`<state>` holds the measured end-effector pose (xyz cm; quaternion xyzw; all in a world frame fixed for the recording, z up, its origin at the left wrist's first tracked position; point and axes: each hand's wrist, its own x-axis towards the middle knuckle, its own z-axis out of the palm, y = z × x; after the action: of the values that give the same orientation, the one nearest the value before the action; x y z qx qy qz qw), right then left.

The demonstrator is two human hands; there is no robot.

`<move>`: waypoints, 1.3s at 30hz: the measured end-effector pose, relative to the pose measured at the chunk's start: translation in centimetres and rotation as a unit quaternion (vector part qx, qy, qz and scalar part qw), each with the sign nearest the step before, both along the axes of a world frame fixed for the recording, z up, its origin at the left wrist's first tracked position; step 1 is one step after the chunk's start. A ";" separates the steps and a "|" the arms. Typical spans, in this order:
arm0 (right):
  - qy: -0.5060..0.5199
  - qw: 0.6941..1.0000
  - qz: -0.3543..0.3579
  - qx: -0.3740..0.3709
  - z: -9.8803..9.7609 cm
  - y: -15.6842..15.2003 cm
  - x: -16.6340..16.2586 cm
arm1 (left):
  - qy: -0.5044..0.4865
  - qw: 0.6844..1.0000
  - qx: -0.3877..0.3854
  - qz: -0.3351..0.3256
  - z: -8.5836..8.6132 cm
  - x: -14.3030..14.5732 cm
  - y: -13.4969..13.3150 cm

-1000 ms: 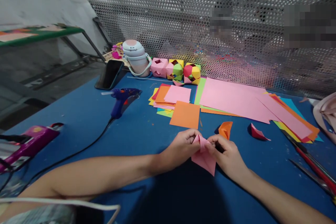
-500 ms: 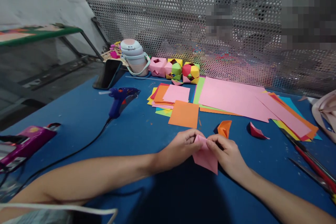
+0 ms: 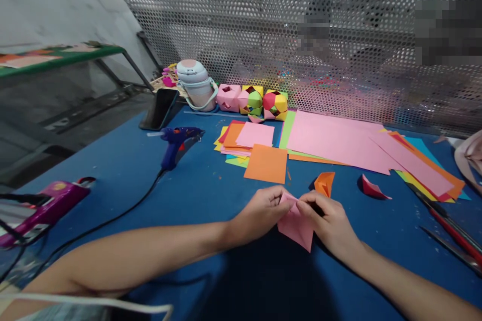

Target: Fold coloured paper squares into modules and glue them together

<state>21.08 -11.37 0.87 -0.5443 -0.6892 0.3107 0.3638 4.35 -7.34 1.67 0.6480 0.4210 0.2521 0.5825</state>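
Both my hands meet over a folded pink paper piece [image 3: 296, 224] held just above the blue table [image 3: 124, 170]. My left hand [image 3: 261, 210] pinches its upper left corner with curled fingers. My right hand [image 3: 328, 220] pinches the top right part, thumb and forefinger pressed on the fold. The paper's lower point hangs down between my wrists. Just beyond my right hand lie a folded orange piece [image 3: 324, 183] and a folded red piece [image 3: 371, 188].
An orange square [image 3: 266, 163], a stack of small coloured squares [image 3: 241, 140] and large pink sheets [image 3: 339, 140] lie ahead. A blue glue gun [image 3: 176, 143] with its cord, a phone [image 3: 158, 109], a jug [image 3: 196, 85], paper cubes [image 3: 251, 100], and a magenta tool [image 3: 48, 203] are left. Scissors [image 3: 452, 233] lie right.
My fingers have shifted slightly on the pink paper, pressing its top fold flatter. The hands stay in the same spot; the view has tilted a little.
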 end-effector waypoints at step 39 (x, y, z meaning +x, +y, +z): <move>-0.029 0.995 -0.046 0.088 0.7 0.5 1.0 | -0.108 0.984 -0.107 0.096 0.0 0.0 0.0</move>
<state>22.07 -10.87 1.59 -0.5500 -0.6983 0.2158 0.4041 4.35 -7.31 1.68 0.5074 0.4402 0.3285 0.6640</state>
